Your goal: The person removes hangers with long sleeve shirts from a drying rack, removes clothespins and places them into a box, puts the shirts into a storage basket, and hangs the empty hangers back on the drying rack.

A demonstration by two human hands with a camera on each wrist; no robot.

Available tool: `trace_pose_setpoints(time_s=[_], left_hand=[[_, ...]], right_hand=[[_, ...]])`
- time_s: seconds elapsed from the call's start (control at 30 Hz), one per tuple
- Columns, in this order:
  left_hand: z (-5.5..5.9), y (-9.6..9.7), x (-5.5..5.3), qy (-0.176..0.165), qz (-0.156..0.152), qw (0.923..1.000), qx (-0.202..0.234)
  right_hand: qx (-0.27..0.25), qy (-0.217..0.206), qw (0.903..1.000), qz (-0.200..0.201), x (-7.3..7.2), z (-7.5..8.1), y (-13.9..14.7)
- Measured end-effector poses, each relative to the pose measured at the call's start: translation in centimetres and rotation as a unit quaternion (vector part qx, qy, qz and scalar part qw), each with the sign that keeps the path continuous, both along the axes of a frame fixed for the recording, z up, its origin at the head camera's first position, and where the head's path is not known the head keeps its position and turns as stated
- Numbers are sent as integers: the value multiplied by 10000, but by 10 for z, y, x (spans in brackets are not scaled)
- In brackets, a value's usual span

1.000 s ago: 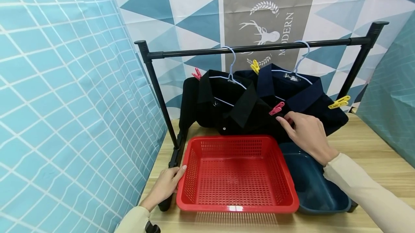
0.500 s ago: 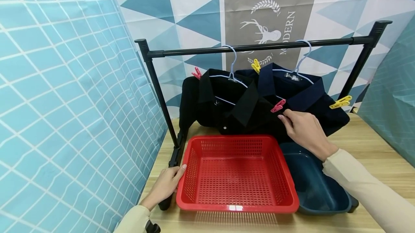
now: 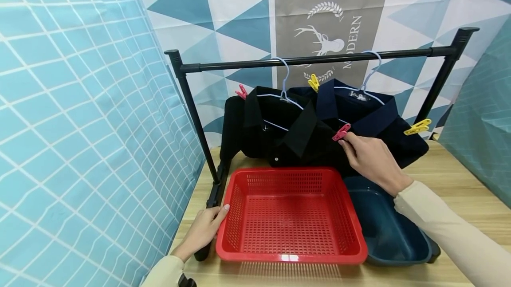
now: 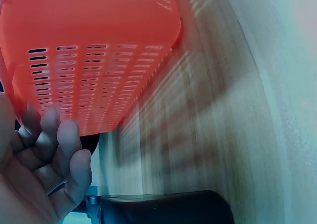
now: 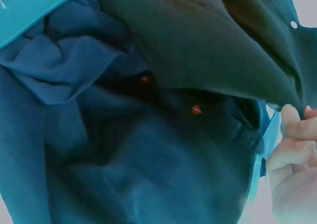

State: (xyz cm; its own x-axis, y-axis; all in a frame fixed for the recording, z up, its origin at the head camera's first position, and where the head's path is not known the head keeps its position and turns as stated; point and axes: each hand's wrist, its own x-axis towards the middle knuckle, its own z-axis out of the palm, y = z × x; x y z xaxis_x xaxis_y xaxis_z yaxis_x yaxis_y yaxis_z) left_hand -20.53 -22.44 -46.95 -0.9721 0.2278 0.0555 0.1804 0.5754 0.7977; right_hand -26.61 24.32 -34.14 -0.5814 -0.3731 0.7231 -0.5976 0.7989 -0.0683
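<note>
A red plastic basket [image 3: 291, 258] stands on the table, and my left hand [image 3: 201, 230] holds its left rim. The thumb lies on top while the fingers [image 4: 69, 140] curl against the outer wall, as the left wrist view shows. My right hand [image 3: 373, 160] pinches the shoulder edge of a black shirt [image 3: 275, 145], right beside a pink clothespin [image 3: 341, 132] clipped there. Dark folds run to those fingers [image 5: 290, 117] in the right wrist view. A second pink clothespin [image 3: 241, 92] sits on the shirt's other shoulder. The shirt hangs on a light blue hanger [image 3: 284, 84].
A navy shirt [image 3: 361, 123] on another hanger carries yellow clothespins [image 3: 417, 127] at its shoulders. Both hang from a black clothes rack [image 3: 239, 64]. A dark blue tub [image 3: 389, 229] stands right of the basket, under my right forearm. Blue curtains [image 3: 88, 114] line the left side.
My right hand has shifted slightly left and up, closer to the pink clothespin. My left hand keeps its hold on the basket, which has hardly moved.
</note>
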Motion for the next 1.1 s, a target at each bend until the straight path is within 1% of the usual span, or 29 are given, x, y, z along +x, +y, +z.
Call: trace_pose_setpoints(time_s=[0.17,0.27,0.43,0.53,0.63,0.7,0.83,0.97,1.03,1.1], left_hand=[[0,-1,1,20,-20,10000,12],[0,-1,1,8,-7,10000,33],[1,0,2,1,69,10000,-12],[1,0,1,19,124,9999,-86],[2,1,1,33,151,9998,-124],[2,2,2,23,156,9998,-136],[3,4,4,61,213,9995,-218],[3,6,6,183,381,9985,-360],[4,7,7,244,495,9976,-428],[4,8,8,298,605,9965,-503]], right_hand=[[107,-284,9995,132,1,3,-3],[189,-187,9994,214,2,4,-5],[333,454,9977,388,2,4,-3],[377,927,9937,512,0,7,0],[334,1304,9892,584,-1,13,3],[266,1430,9876,593,0,18,5],[70,1464,9881,468,9,28,10],[-279,1530,9872,346,19,36,15],[-519,1500,9868,337,24,39,17],[-759,1359,9871,364,28,41,19]])
